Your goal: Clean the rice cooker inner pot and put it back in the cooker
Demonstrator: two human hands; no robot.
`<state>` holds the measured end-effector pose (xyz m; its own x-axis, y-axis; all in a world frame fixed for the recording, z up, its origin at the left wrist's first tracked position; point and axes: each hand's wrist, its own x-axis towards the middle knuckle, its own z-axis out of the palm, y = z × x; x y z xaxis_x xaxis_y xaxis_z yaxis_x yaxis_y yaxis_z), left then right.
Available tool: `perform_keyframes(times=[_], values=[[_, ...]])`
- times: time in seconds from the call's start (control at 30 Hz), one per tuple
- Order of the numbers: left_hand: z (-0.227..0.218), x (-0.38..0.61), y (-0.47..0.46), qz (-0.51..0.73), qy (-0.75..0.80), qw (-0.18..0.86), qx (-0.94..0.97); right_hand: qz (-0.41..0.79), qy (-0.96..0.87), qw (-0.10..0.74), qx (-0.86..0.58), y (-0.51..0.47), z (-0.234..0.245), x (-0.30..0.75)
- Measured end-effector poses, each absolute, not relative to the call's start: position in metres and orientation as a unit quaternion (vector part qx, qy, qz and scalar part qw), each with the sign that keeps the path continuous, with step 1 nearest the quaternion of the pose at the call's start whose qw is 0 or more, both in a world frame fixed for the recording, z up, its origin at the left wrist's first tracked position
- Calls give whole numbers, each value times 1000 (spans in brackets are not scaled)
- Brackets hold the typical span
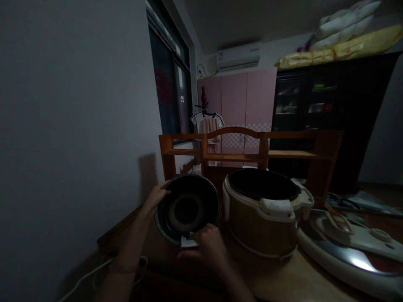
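Observation:
A dark round inner pot (187, 209) is tilted so its opening faces me, with a paler ring on its bottom. My left hand (153, 200) grips its rim at the upper left, fingers over the edge. My right hand (210, 244) is closed on a white tissue or cloth (188, 242) at the pot's lower rim. Just to the right stands the electric cooker body (261, 233), open at the top with a black inside. Its detached lid (352, 249) lies at the far right with the handle side up.
The wooden table (267, 277) has a raised shelf rack (234, 157) along its back. A white cord (91, 274) hangs at the lower left, near the wall (78, 126). Beyond are a pink wardrobe (234, 98), hanging clothes (209, 123) and a dark cabinet (349, 109).

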<state>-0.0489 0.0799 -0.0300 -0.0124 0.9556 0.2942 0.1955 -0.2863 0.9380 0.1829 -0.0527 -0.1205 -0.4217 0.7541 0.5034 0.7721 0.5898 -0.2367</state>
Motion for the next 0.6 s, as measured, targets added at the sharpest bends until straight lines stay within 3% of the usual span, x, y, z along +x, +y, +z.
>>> perform_keyframes(times=[0.23,0.6], values=[[-34,-54,83,528,473,380,594,-13,-854,268,-446,-45,-119,181],[-24,-53,73,516,502,298,627,-28,-883,204,-421,-38,-116,186]])
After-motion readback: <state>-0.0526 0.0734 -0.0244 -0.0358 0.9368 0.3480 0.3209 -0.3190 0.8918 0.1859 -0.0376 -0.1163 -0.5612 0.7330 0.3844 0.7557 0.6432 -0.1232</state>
